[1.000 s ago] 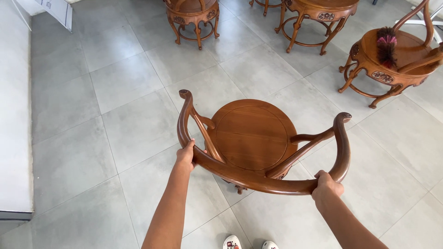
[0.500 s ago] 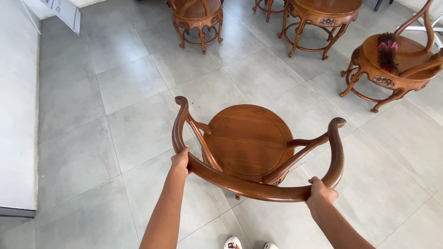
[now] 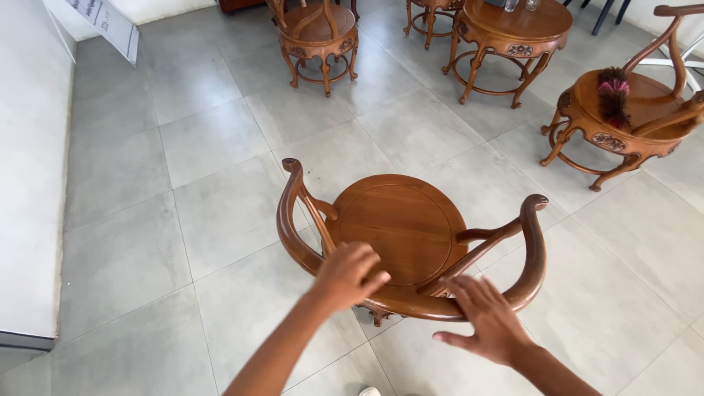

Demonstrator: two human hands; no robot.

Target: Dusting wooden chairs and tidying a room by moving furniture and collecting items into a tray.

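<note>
A round-seated wooden armchair point(image 3: 400, 220) with a curved horseshoe back rail stands on the grey tiled floor right below me. My left hand point(image 3: 346, 275) hovers over the rear left of the rail with fingers loosely curled, holding nothing. My right hand point(image 3: 488, 319) is spread flat with fingers apart, just over the rear right of the rail. Neither hand grips the chair.
Another wooden chair point(image 3: 317, 33) stands at the far centre and a round wooden table point(image 3: 513, 29) behind it to the right. A third chair point(image 3: 634, 117) at right carries a feather duster point(image 3: 612, 95). A white wall point(image 3: 29, 183) runs along the left.
Both hands have let go of the chair's back rail and lifted off it with fingers opening. The view has moved closer to the chair.
</note>
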